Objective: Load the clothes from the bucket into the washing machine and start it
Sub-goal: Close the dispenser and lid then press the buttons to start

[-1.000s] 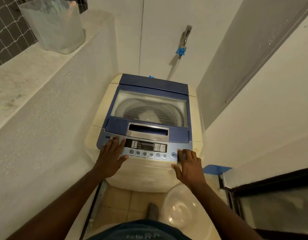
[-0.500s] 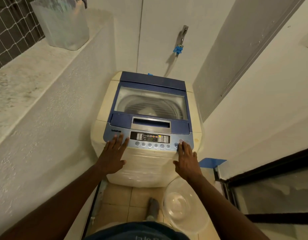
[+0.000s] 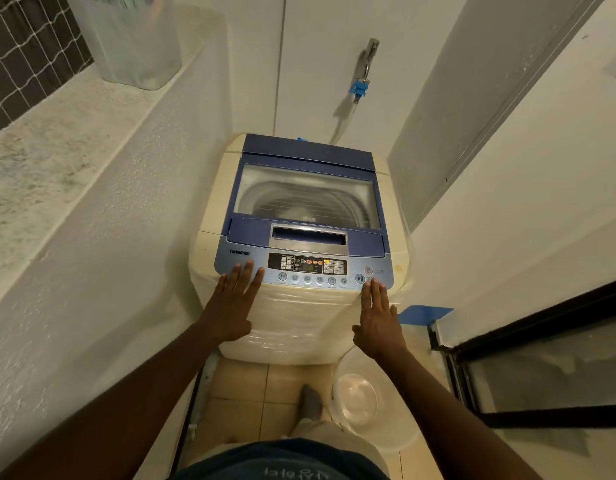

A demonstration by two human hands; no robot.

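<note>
The cream top-loading washing machine [image 3: 226, 188] stands in a narrow nook with its blue glass lid [image 3: 306, 199] down. Pale laundry shows faintly in the drum through the glass. Orange digits glow on the control panel [image 3: 306, 266]. My left hand [image 3: 232, 306] lies flat with fingers spread, its fingertips on the panel's left end. My right hand [image 3: 377, 317] is flat too, fingertips at the panel's front edge just below the start/pause button [image 3: 359, 278]. A clear plastic bucket [image 3: 360, 400] stands on the floor at the machine's right front, with nothing visible inside.
A low white wall with a marble ledge [image 3: 57, 140] runs along the left; a frosted plastic container [image 3: 133, 39] stands on it. A tap with a blue hose fitting [image 3: 362, 84] is on the back wall. A black-framed glass panel [image 3: 542, 358] is at right. My foot [image 3: 310, 403] is on the tiles.
Both hands have slid back from the panel toward its front edge; the right fingers have come off the start/pause button. My head has pulled back, so the machine sits farther away.
</note>
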